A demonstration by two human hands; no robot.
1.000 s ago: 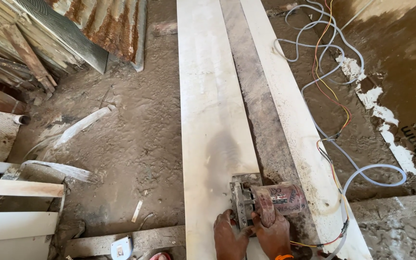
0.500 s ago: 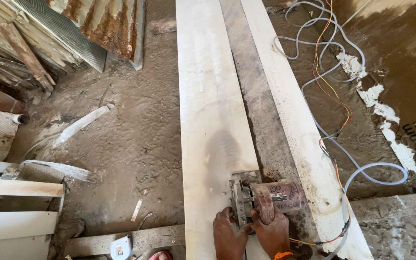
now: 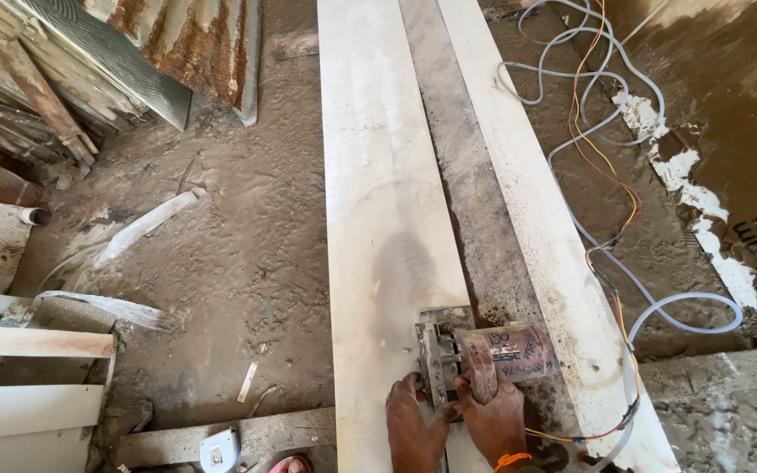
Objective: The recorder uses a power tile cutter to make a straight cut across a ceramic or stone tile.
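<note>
Gripping the grimy cutter [image 3: 484, 359], the left hand [image 3: 413, 425] and right hand [image 3: 491, 413] clasp its rear on the pale slab [image 3: 378, 201]. A slip could drag fingers toward the blade, or the trailing cable [image 3: 611, 289] could snag.

I see the cutting machine [image 3: 484, 359] on the near end of the left slab [image 3: 378, 219], both my hands [image 3: 453, 420] behind it; the right slab [image 3: 545, 236] lies alongside, cables [image 3: 606, 175] on the floor [image 3: 247, 263] right, tape measure [image 3: 219, 451] near-left.
</note>
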